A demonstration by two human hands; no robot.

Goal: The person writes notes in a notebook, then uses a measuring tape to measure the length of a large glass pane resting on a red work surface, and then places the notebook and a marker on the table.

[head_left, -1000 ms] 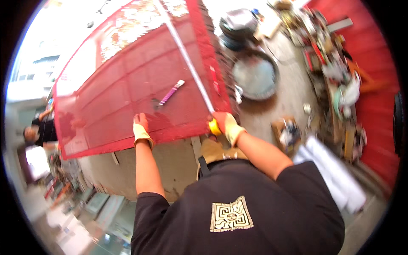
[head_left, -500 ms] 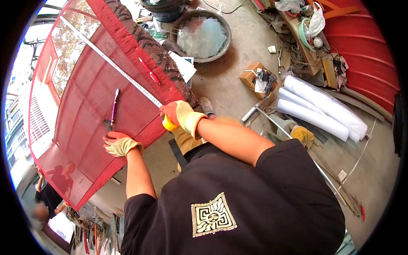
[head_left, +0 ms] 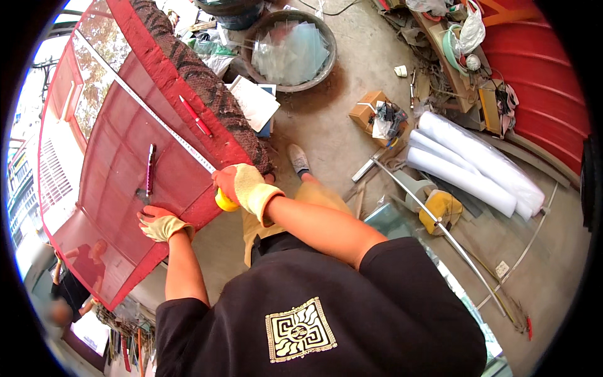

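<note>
Right hand (head_left: 242,188), gloved, is gripping a yellow tape measure (head_left: 225,202) at the near edge of the red table (head_left: 119,169); its tape (head_left: 147,116) is running diagonally across the table toward the far left corner. Left hand (head_left: 160,223), gloved, is lying open, palm down, on the table near its lower edge, holding nothing. A cutter (head_left: 149,171) with a dark red handle is lying just beyond the left hand. A red pen (head_left: 195,115) is sitting on the table's carpeted edge strip. A round basin (head_left: 290,50) of glass scraps and white rolls (head_left: 471,166) are sitting on the floor.
</note>
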